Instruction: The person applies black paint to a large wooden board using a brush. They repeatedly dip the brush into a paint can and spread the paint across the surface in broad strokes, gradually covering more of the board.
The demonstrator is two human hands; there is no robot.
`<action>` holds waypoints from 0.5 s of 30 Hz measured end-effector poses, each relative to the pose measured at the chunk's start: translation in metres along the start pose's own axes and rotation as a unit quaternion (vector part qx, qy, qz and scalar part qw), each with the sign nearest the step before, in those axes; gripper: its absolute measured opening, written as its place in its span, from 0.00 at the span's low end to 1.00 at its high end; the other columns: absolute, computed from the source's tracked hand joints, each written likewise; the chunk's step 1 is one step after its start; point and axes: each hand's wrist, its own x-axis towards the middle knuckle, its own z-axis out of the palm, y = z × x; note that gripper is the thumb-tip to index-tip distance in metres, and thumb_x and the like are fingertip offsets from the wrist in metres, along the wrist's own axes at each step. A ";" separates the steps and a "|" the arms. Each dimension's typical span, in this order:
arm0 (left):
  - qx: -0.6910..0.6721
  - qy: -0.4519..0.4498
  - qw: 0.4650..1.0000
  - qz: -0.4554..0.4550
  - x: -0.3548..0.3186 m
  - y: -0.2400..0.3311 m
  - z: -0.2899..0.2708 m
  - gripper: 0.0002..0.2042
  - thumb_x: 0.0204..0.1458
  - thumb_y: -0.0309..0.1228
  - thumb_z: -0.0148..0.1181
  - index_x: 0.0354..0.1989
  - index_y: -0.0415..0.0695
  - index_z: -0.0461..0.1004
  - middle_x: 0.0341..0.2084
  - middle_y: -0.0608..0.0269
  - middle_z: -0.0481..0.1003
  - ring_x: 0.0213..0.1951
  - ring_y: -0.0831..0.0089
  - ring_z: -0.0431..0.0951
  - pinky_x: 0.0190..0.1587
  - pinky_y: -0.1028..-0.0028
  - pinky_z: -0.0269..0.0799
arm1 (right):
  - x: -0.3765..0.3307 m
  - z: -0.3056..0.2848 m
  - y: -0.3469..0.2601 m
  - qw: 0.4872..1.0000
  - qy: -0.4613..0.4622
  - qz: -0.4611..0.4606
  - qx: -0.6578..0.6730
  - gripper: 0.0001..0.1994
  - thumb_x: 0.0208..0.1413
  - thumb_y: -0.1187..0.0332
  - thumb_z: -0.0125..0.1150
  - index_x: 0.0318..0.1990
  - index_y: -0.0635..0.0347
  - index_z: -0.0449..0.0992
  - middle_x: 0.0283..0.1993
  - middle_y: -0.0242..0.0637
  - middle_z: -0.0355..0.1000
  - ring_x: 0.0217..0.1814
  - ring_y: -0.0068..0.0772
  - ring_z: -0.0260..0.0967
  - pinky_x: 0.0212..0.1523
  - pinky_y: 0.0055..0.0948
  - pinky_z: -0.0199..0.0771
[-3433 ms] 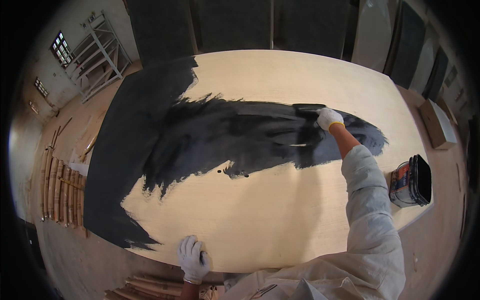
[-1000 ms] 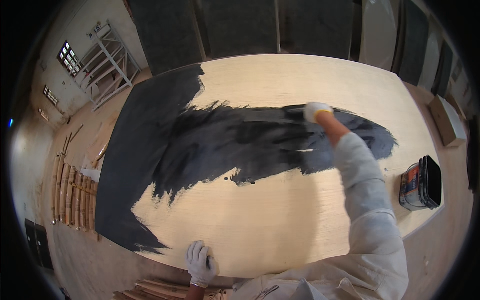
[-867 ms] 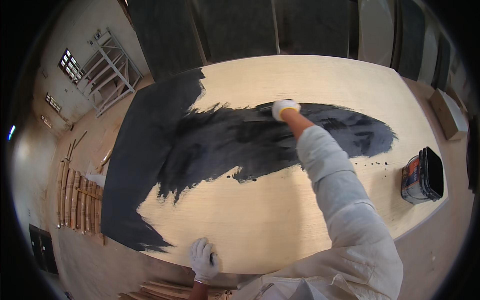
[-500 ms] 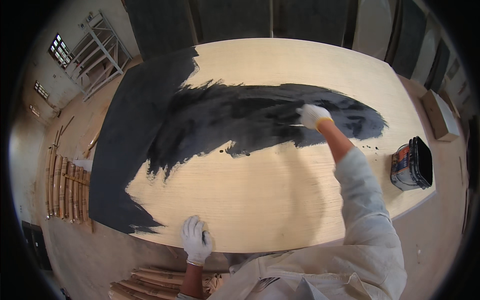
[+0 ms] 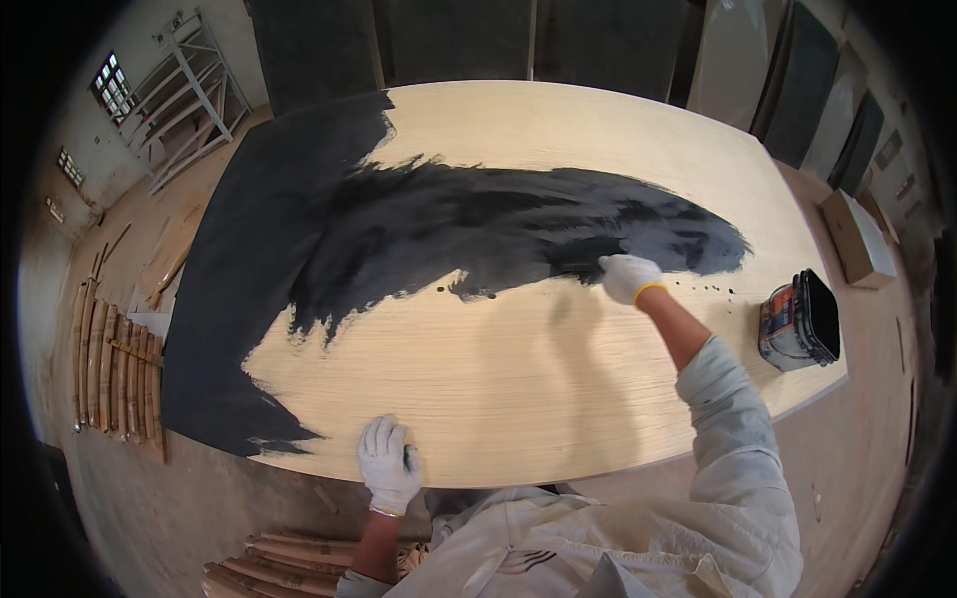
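Note:
A large pale wood-grained panel (image 5: pixel 469 399) lies before me, with wet black paint (image 5: pixel 449 219) spread over its left end and in a broad streaky band across the middle. My right hand (image 5: pixel 631 278), in a white glove with a yellow cuff, is closed at the lower edge of that band. Whatever it grips is hidden beneath the fingers. My left hand (image 5: pixel 389 465), also gloved and dark-smudged at the thumb, lies with fingers stretched on the panel's near edge. At the right end stands an open black paint bucket (image 5: pixel 797 321), its outside smeared.
Several wrapped rolls (image 5: pixel 115 364) stand left of the panel, with long brown bundles (image 5: pixel 284 558) below its near edge. A metal rack (image 5: pixel 189 105) leans at the far left. Dark panels (image 5: pixel 459 40) line the back, and a cardboard box (image 5: pixel 857 239) sits beyond the right end.
My right hand has moved toward me, from inside the black band to its lower edge. My left hand stays on the near edge. The whole view has shifted slightly.

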 end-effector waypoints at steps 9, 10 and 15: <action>-0.042 -0.005 0.999 0.003 -0.001 0.004 0.000 0.22 0.50 0.32 0.64 0.55 0.42 0.75 0.60 0.47 0.74 0.65 0.43 0.71 0.70 0.43 0.63 | 0.042 0.014 0.054 0.943 -0.101 -0.139 -0.285 0.19 0.68 0.60 0.54 0.57 0.54 0.86 0.61 0.50 0.82 0.65 0.56 0.79 0.63 0.47 0.79; -0.053 0.002 0.999 0.010 0.006 0.006 0.003 0.22 0.50 0.32 0.64 0.55 0.42 0.75 0.60 0.47 0.74 0.65 0.43 0.71 0.70 0.43 0.63 | 0.050 0.013 0.084 0.875 -0.139 -0.201 -0.418 0.19 0.68 0.60 0.54 0.57 0.54 0.86 0.62 0.50 0.81 0.65 0.56 0.79 0.64 0.47 0.79; -0.030 -0.005 0.999 -0.017 -0.005 -0.003 -0.002 0.23 0.49 0.33 0.65 0.55 0.41 0.74 0.60 0.46 0.74 0.65 0.43 0.71 0.71 0.43 0.63 | 0.014 0.003 -0.016 0.998 -0.017 0.045 -0.029 0.19 0.67 0.59 0.56 0.58 0.56 0.85 0.61 0.49 0.82 0.66 0.55 0.78 0.64 0.48 0.79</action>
